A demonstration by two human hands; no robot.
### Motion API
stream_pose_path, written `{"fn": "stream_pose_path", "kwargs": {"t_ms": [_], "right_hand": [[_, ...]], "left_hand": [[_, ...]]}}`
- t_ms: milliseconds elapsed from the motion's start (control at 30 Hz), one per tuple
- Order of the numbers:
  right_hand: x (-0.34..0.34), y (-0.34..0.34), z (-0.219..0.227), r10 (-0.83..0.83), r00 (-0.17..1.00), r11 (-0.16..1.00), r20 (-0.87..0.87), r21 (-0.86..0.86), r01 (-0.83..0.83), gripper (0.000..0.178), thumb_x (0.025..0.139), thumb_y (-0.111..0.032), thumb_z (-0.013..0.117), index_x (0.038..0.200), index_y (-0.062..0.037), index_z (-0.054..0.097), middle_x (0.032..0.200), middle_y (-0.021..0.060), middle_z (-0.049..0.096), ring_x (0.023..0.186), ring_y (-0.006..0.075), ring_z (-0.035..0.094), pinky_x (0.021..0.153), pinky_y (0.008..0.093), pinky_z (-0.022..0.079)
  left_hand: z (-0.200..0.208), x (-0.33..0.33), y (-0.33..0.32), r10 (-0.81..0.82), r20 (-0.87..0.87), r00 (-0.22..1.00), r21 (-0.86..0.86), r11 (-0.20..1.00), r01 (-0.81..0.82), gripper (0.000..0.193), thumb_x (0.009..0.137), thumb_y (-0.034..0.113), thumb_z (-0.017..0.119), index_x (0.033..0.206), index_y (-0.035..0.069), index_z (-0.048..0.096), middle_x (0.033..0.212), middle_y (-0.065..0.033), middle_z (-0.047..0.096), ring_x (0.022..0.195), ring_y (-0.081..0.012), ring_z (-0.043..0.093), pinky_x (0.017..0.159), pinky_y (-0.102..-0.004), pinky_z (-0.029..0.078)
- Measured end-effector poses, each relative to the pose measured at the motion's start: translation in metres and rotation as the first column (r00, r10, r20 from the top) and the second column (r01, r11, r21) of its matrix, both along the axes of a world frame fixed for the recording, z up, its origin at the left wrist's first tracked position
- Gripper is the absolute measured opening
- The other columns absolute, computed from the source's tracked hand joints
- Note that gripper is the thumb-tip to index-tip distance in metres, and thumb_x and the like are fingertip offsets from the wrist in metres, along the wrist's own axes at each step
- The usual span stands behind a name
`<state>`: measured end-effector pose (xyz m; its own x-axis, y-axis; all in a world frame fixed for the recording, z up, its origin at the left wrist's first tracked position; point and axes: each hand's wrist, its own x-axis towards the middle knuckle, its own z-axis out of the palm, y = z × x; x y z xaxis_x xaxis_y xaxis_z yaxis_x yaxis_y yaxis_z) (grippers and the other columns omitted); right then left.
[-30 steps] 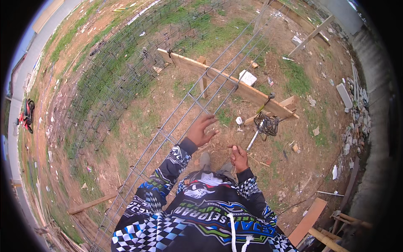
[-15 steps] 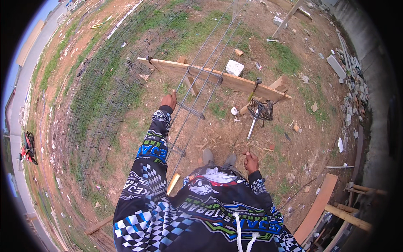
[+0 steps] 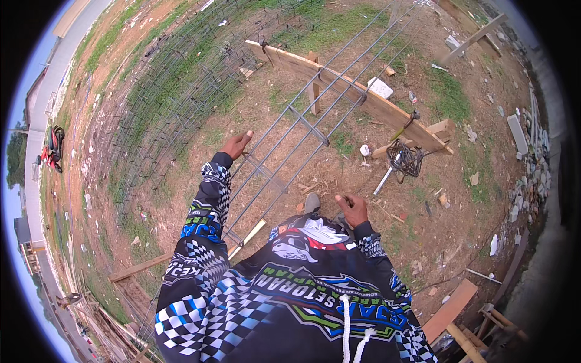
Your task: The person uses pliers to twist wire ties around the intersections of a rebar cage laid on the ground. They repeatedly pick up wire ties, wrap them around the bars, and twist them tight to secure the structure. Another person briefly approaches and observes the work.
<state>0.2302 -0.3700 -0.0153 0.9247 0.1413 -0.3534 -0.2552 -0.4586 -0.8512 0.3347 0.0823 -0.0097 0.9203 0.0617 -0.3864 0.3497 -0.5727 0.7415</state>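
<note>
A long cage of steel reinforcing bars [image 3: 301, 149] with square stirrups slants from beside my left arm to the upper right. Farther off it lies across a wooden plank [image 3: 278, 59] set on edge. Beside the cage's left bar is my left hand [image 3: 236, 146], fingers partly extended and their tips close to the bar; whether they touch it I cannot tell. Right of the cage, in front of my body, my right hand [image 3: 354, 212] is closed, thumb and forefinger together. Anything inside it is too small to make out.
A hammer-like tool [image 3: 414, 116] hangs over the plank's right part, above a black wire bundle [image 3: 404, 160]. A white block [image 3: 380, 88] lies behind the plank. More steel mesh cages [image 3: 175, 100] cover the grass at left. Timber [image 3: 451, 311] lies lower right.
My view has shifted, so the cage and plank sit farther right and higher. My left hand has loosened from around the bar. My right hand has risen toward the cage.
</note>
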Motion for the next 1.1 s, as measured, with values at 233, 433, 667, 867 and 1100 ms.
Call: {"fn": "stream_pose_path", "kwargs": {"t_ms": [233,433,667,867,1100], "right_hand": [[0.032,0.118,0.023,0.332,0.913,0.942,0.235,-0.031,-0.335,0.035,0.080,-0.040,0.069,0.091,-0.0068,0.069,0.070,0.0121,0.067,0.065,0.0282,0.066,0.064,0.0381,0.051],[0.032,0.117,0.030,0.436,0.867,0.897,0.241,-0.044,-0.439,0.031,0.083,-0.038,0.064,0.092,-0.0079,0.068,0.080,0.0131,0.068,0.074,0.0318,0.066,0.069,0.0431,0.051],[0.009,0.047,-0.023,0.134,0.979,0.991,0.151,-0.040,-0.130,0.023,0.076,-0.025,0.061,0.089,-0.0066,0.067,0.087,0.0156,0.067,0.087,0.0340,0.063,0.077,0.0447,0.048],[-0.060,-0.047,-0.066,-0.362,0.926,0.905,0.105,-0.201,0.376,0.024,0.075,-0.025,0.057,0.085,-0.0068,0.068,0.083,0.0177,0.066,0.084,0.0352,0.063,0.075,0.0453,0.049],[-0.215,-0.116,-0.162,-0.214,0.919,0.778,-0.331,-0.627,-0.045,0.025,0.079,-0.019,0.055,0.094,-0.0090,0.073,0.097,0.0160,0.069,0.091,0.0339,0.066,0.077,0.0438,0.052]], "left_hand": [[0.014,-0.022,-0.043,0.035,0.048,0.998,0.246,0.968,-0.046,0.065,0.095,0.055,0.034,0.099,-0.003,0.064,0.092,-0.0332,0.060,0.092,-0.0478,0.057,0.083,-0.0476,0.043],[-0.040,-0.034,-0.024,0.180,0.224,0.958,-0.061,0.983,-0.170,0.058,0.099,0.047,0.038,0.106,-0.007,0.060,0.096,-0.0204,0.067,0.087,-0.0297,0.063,0.075,-0.0403,0.046],[0.002,-0.057,-0.028,-0.012,-0.010,1.000,-0.018,1.000,0.012,0.076,0.085,0.061,0.049,0.140,0.012,0.029,0.138,-0.0183,0.029,0.126,-0.0343,0.030,0.094,-0.0583,0.031],[-0.049,-0.081,-0.032,-0.090,-0.156,0.984,0.130,0.985,0.111,0.084,0.082,0.063,0.052,0.145,0.016,0.022,0.147,-0.0178,0.021,0.133,-0.0375,0.023,0.097,-0.0653,0.026],[-0.056,-0.099,-0.076,-0.032,-0.068,0.997,0.131,0.991,0.041,0.066,0.087,0.050,0.052,0.136,0.009,0.034,0.133,-0.0176,0.036,0.118,-0.0332,0.036,0.088,-0.0561,0.034]]}}
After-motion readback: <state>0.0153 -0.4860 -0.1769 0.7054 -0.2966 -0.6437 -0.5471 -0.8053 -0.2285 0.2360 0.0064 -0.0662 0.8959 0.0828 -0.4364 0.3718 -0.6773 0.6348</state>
